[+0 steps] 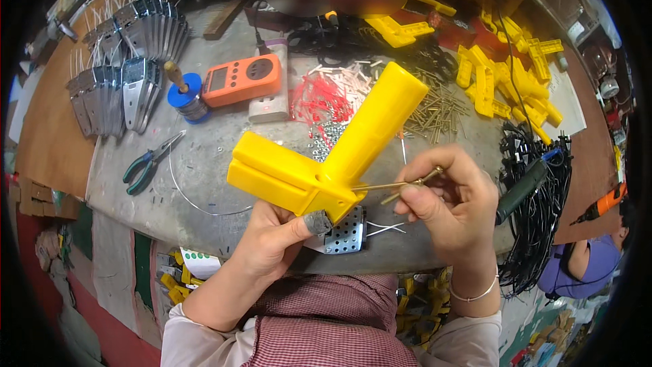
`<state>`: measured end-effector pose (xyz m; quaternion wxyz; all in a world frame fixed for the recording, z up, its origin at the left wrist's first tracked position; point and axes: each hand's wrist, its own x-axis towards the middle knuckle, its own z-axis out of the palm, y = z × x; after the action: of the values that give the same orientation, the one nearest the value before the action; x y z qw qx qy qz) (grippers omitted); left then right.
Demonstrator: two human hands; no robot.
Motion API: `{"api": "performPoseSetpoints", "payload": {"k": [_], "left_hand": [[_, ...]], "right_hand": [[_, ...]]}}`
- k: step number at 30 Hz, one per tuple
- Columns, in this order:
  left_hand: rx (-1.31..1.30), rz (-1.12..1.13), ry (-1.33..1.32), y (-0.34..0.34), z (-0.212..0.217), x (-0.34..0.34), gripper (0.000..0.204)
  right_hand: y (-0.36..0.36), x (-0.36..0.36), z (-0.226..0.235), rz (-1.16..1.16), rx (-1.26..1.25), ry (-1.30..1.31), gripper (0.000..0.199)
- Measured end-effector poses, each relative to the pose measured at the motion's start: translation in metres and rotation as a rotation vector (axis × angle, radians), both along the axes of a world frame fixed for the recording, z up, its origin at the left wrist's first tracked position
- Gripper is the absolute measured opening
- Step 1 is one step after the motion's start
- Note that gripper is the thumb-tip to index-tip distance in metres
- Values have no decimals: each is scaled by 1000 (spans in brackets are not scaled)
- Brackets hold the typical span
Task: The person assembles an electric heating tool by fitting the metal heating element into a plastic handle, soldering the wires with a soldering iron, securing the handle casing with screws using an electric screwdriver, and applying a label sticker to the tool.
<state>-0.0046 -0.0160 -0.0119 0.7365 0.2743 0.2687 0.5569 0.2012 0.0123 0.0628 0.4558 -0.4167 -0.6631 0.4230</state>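
Observation:
My left hand (268,241) grips a yellow angled plastic housing (373,122) at its lower corner, with dark tape wrapped round the thumb. My right hand (455,204) pinches a few long brass-coloured screws (429,176) between thumb and fingers. One of them points left, and its tip meets the housing's right side near the corner; whether it sits in a hole I cannot tell. Just under the housing a perforated metal plate (348,236) with white wires shows near the table's front edge, partly hidden by my left thumb and the housing.
Beyond the housing lie loose brass screws (435,110), small nuts (326,141) and red-wired parts (319,98). Pliers (151,163), an orange meter (242,80) and a blue solder spool (190,98) are left. Yellow parts (506,81) and black cables (533,211) lie right.

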Motion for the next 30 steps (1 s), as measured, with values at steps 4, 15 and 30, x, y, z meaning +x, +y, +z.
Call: {"api": "performPoseSetpoints", "payload": {"k": [4,15,30], "left_hand": [[-25,-15,26,-3,2,-2,61],[390,152,483,-5,-15,4,64],[993,553,1095,7,2,6,44]], "right_hand": [[-5,4,9,-2,-143,-57,15],[-5,-13,-1,-100,139,-136,19],[-16,-23,-12,-55,575,-397,33]]}}
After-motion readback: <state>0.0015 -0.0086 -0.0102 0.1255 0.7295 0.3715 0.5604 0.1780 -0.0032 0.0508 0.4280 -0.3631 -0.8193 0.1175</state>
